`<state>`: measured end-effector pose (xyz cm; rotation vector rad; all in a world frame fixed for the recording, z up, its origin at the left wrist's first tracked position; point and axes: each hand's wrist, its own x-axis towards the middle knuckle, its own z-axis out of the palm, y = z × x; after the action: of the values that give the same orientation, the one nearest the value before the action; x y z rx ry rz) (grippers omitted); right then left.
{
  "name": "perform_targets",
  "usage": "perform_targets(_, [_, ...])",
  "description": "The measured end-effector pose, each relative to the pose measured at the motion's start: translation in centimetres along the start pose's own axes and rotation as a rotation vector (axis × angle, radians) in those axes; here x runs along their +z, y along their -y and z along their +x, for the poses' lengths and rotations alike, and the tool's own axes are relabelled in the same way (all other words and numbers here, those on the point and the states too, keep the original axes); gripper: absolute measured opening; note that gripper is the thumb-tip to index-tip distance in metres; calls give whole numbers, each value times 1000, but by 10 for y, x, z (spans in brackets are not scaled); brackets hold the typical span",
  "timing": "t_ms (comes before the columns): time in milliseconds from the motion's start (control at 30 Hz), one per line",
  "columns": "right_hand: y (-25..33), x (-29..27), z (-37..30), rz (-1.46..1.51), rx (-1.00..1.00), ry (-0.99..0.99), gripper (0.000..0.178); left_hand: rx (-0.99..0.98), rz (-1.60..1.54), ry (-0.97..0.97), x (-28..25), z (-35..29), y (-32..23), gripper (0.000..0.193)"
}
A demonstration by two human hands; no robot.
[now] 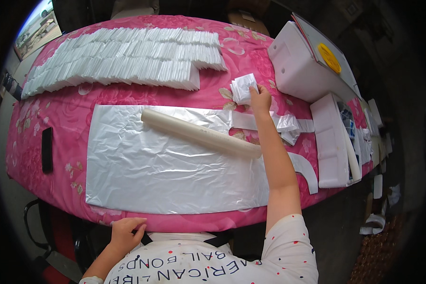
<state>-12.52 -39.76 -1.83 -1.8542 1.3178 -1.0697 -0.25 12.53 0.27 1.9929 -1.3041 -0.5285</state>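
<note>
1. Folded white plastic wad [243, 90]: upper centre-right of frame, right of the packet rows. Can't tell if it touches the cloth.
2. Right hand [261, 100]: fingers closed on the wad's right edge, gripping it. Right forearm [280, 163] runs up from lower right, extended, across the sheet's right part.
3. Left hand [127, 233]: lower left-centre, at the table's near edge, fingers half curled. Can't tell if it grips anything.
4. White plastic sheet [165, 184]: 1, flat, wrinkled, mid-frame; strips extend right. Pale tube [199, 133]: 1, lying diagonally on it.
5. Folded packets [118, 61]: 3 long rows, upper left; too tight to count singly.
6. Surface: pink floral tablecloth [31, 158]. Black oblong object [47, 150]: 1, far left.
7. White foam boxes: 2, right side, upper [293, 68] and lower [327, 163]. Yellow round piece [329, 57]: 1, by the upper box.
8. Room: dark. Bright opening [39, 28] upper left; red-and-black chair [52, 232] lower left.
</note>
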Motion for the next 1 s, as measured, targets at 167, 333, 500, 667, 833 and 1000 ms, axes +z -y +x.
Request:
perform_targets(167, [2,10,-1,-685,-113,-129,37,-6,5,-9,-3,2,2,15])
perform_targets(333, [18,-11,-39,-424,-505,70,38,43,26,-16,-4,2,4,15])
perform_targets(500, [32,-57,-134,-420,-577,496,44,172,22,41,-4,17,1,18])
perform_targets(667, [35,-95,-185,-536,-355,606,42,415,103,125,9,65,-13,28])
perform_targets(833, [42,-104,-268,-292,-324,783,34,399,107,227,61,102,-40,63])
perform_targets(1000, [-4,-120,-269,-431,-579,678,45,510,203,245,103,120,-54,76])
